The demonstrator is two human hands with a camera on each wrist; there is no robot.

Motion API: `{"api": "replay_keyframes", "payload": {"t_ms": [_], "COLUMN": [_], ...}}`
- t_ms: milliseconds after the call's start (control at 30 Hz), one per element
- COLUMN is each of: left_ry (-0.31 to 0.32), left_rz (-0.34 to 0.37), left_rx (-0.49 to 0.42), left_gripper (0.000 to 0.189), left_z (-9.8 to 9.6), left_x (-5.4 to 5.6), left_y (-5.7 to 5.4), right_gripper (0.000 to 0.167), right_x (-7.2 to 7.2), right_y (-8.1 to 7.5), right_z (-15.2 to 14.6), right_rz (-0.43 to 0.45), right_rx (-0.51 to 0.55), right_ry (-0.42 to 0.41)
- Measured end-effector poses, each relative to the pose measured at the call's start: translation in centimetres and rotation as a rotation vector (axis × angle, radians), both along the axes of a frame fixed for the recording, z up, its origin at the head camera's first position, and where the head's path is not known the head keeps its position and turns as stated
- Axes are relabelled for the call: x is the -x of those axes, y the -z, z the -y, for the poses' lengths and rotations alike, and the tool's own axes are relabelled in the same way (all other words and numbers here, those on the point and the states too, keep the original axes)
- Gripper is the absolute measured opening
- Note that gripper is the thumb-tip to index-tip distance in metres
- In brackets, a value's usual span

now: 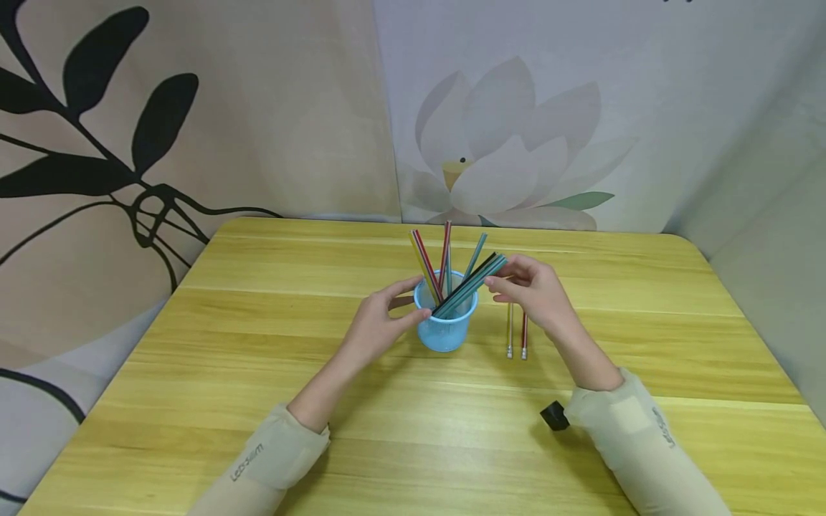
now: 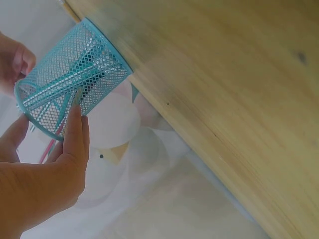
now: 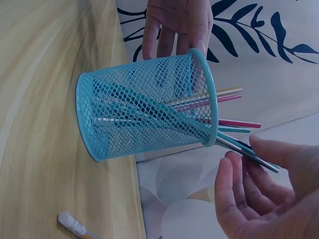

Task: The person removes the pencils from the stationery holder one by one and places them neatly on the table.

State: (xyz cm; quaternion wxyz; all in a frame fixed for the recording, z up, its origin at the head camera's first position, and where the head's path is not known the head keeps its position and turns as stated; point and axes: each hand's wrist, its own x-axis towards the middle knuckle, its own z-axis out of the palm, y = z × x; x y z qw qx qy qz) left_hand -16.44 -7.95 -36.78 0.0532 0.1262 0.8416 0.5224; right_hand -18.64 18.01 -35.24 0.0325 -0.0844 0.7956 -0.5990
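Observation:
A light blue mesh pencil cup [image 1: 444, 335] stands upright on the table, with several pencils inside it. My left hand [image 1: 381, 322] holds the cup from its left side, thumb at the near rim and fingers along the mesh [image 2: 75, 64]. On the cup's other side, my right hand [image 1: 535, 290] pinches a slanted bundle of green and dark pencils [image 3: 249, 153] near their upper ends. Their lower parts lie inside the cup, seen through the mesh. Red pencils [image 1: 447, 247], a yellow pencil [image 1: 422, 261] and a blue-green pencil [image 1: 476, 252] lean out of the rim.
Two pencils with pale eraser ends, a yellow pencil [image 1: 510, 333] and a red pencil [image 1: 525, 337], lie on the wooden table [image 1: 258, 373] right of the cup. A small black block [image 1: 555, 416] shows beside the right sleeve. Patterned walls [image 1: 516, 143] stand behind the table.

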Motion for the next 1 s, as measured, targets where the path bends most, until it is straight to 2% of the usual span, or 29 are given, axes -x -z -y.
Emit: {"api": "replay_keyframes", "payload": {"t_ms": [400,667,867,1000], "left_ry": [-0.001,0.001,0.001,0.002], "left_rz": [0.004,-0.003,-0.004,-0.005], "left_rx": [-0.008,-0.008,-0.011,-0.009], "left_gripper": [0.058,0.058,0.058,0.058], "left_z": [0.0,0.0,0.0,0.1], "left_x": [0.0,0.0,0.0,0.0], "left_y": [-0.1,-0.1,-0.1,0.0], "right_gripper": [0.018,0.023,0.033,0.031], "right_x": [0.1,0.1,0.0,0.0], "right_y": [-0.1,-0.6,-0.8,-1.0], "right_z": [0.2,0.0,-0.5,-0.8], "right_rz": [-0.005,-0.013,-0.025,-0.047], "right_rx": [0.038,0.045,0.06,0.079], "right_ry": [0.019,0.061,0.077,0.091]}}
